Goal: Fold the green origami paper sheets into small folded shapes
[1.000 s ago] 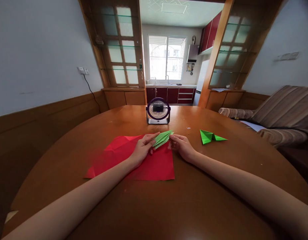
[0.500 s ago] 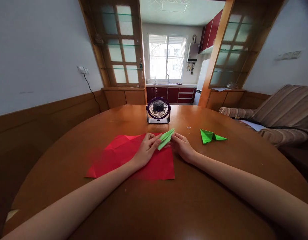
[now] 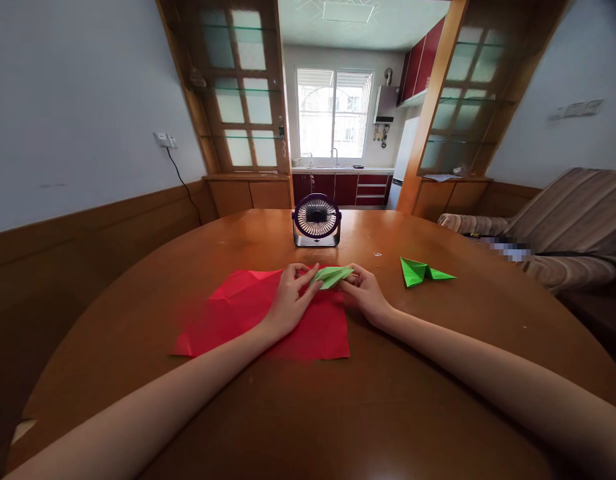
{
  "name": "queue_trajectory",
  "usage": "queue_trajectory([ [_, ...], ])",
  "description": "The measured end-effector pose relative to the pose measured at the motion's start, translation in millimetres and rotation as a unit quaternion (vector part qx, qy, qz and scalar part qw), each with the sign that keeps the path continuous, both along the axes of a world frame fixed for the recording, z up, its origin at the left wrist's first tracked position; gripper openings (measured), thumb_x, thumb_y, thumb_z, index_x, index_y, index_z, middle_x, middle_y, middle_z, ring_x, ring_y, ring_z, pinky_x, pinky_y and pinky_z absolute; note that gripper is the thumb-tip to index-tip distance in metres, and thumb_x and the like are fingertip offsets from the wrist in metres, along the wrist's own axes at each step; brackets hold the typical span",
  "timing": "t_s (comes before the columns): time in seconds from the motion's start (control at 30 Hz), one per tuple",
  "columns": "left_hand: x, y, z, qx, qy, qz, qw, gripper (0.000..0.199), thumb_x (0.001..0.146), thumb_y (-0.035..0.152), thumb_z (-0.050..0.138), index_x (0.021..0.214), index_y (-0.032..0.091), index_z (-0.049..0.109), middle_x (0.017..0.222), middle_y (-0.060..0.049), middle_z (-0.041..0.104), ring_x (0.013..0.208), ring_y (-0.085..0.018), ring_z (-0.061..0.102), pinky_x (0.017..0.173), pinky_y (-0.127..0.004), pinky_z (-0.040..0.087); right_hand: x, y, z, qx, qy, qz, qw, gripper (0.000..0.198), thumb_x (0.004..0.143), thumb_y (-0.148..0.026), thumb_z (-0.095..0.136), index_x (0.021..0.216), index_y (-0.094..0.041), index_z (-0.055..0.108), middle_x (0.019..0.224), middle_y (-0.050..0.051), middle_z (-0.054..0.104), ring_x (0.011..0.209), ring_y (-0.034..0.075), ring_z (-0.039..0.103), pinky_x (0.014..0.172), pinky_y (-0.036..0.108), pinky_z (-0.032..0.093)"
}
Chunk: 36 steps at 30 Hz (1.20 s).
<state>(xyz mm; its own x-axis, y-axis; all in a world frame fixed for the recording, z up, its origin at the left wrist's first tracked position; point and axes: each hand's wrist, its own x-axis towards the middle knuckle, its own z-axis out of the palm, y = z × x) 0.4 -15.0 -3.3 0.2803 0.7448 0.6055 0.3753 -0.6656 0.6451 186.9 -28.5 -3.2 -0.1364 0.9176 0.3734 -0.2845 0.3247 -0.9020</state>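
A light green folded paper is held between my two hands, its layers slightly spread and lying nearly level. My left hand pinches its left end between thumb and fingers. At the right end, the fingertips of my right hand close on the pointed tip. Beneath them a creased red sheet of paper lies on the table, partly covered by my left hand and forearm. Off to the right of my right hand rests a brighter green folded paper with pointed corners.
The brown wooden table has a rounded edge. A small dark fan stands on it beyond my hands. A tiny white scrap lies to the right of the fan. At the right is a striped armchair.
The light green folded paper has turned from a steep slant to nearly level. My right hand has shifted slightly and now grips its right tip. The other papers stay where they were.
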Motion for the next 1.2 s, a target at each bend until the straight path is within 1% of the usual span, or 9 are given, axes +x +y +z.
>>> queue_trajectory([
  [0.13,3,-3,-0.1,0.047,-0.002,0.023,0.999,0.040,0.090,0.022,0.053,0.129,0.023,0.058,0.105,-0.006,0.052,0.100,-0.018,0.054,0.093,-0.036,0.045,-2,-1,2,0.002,0.003,0.017,1.000,0.030,0.067,-0.035,0.081,0.077,-0.022,0.056,0.073,-0.003,0.069,0.072,0.014,0.066,0.073,0.029,0.052],
  [0.23,2,-5,1.4,0.055,-0.046,0.022,0.997,0.027,0.087,0.020,0.056,0.112,0.021,0.064,0.101,-0.005,0.059,0.094,-0.017,0.059,0.085,-0.032,0.048,-3,-1,2,-0.005,0.011,0.015,1.000,0.031,0.066,-0.033,0.082,0.076,-0.022,0.055,0.074,-0.003,0.069,0.073,0.014,0.067,0.075,0.030,0.053],
  [0.33,0,-2,1.6,0.013,-0.140,0.015,0.990,0.010,0.085,0.027,0.059,0.087,0.018,0.064,0.087,-0.004,0.065,0.084,-0.017,0.063,0.075,-0.029,0.050,-2,2,-1,-0.036,0.045,0.010,0.998,0.030,0.067,-0.032,0.081,0.078,-0.021,0.056,0.080,-0.002,0.070,0.077,0.015,0.068,0.079,0.032,0.054],
  [0.47,-1,5,0.2,-0.063,-0.236,0.002,0.970,0.016,0.082,0.033,0.063,0.083,0.018,0.059,0.081,-0.003,0.067,0.078,-0.017,0.066,0.071,-0.029,0.051,0,6,-3,-0.072,0.089,-0.023,0.993,0.031,0.065,-0.031,0.082,0.079,-0.021,0.057,0.083,-0.001,0.070,0.078,0.015,0.069,0.078,0.032,0.055],
  [0.67,4,1,2.3,-0.081,-0.180,-0.006,0.980,0.017,0.073,0.031,0.068,0.082,0.017,0.061,0.082,-0.003,0.067,0.078,-0.017,0.065,0.069,-0.026,0.050,-4,0,-1,-0.051,0.064,0.019,0.996,0.030,0.065,-0.031,0.082,0.080,-0.021,0.058,0.084,-0.001,0.071,0.080,0.016,0.069,0.084,0.035,0.055],
  [0.77,4,1,4.0,-0.095,-0.190,-0.006,0.977,0.019,0.074,0.035,0.067,0.076,0.017,0.061,0.075,-0.002,0.066,0.074,-0.016,0.063,0.068,-0.026,0.049,-5,-2,1,-0.042,0.065,0.025,0.997,0.030,0.066,-0.031,0.082,0.078,-0.021,0.056,0.082,-0.001,0.071,0.078,0.015,0.068,0.083,0.034,0.055],
  [0.87,3,6,4.0,-0.126,-0.278,-0.008,0.952,0.024,0.070,0.036,0.069,0.079,0.017,0.058,0.075,0.000,0.066,0.073,-0.015,0.063,0.070,-0.026,0.050,-2,1,2,-0.052,0.082,-0.014,0.995,0.033,0.064,-0.030,0.083,0.076,-0.021,0.054,0.077,-0.003,0.070,0.074,0.014,0.067,0.076,0.030,0.056],
  [1.07,3,11,4.8,-0.280,-0.405,-0.038,0.870,0.035,0.065,0.031,0.075,0.091,0.018,0.055,0.072,0.001,0.067,0.063,-0.014,0.064,0.064,-0.027,0.051,4,3,2,-0.111,0.026,-0.052,0.992,0.046,0.060,-0.029,0.081,0.092,-0.023,0.049,0.063,-0.004,0.068,0.052,0.014,0.063,0.048,0.022,0.046],
  [1.2,2,5,8.2,-0.321,-0.422,-0.063,0.845,0.034,0.069,0.025,0.070,0.099,0.020,0.056,0.074,0.002,0.066,0.061,-0.014,0.063,0.062,-0.029,0.052,3,3,-3,-0.085,-0.040,-0.046,0.995,0.035,0.060,-0.030,0.080,0.084,-0.019,0.058,0.067,-0.003,0.067,0.053,0.011,0.059,0.050,0.023,0.046],
])
